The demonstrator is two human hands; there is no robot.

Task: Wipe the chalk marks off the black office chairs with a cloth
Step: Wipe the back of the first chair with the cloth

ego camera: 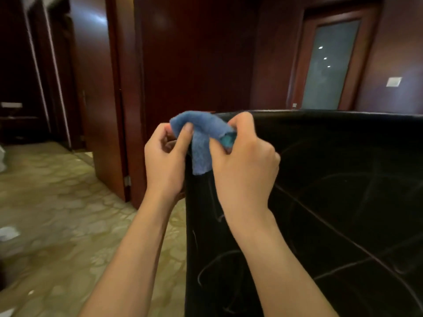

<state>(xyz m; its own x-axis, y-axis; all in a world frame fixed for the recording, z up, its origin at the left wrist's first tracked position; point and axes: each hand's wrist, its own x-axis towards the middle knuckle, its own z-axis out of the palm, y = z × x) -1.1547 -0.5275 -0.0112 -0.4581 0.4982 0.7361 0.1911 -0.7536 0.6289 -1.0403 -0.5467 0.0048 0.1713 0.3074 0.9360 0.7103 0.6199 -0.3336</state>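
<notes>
Blue cloth (201, 138) hangs bunched at the top left corner of the black chair (332, 202). My left hand (164, 156) and right hand (245, 161) both pinch it, each grip clamped on its folds. Faint chalk marks (219, 259) curve across the chair below my hands.

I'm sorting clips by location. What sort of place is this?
Probably an office or hotel-style interior, though that is uncertain. Dark red wood wall panelling, a wood-framed door with a frosted glass panel and a patterned beige floor suggest it. Both hands hold a blue cloth at a black chair.
</notes>
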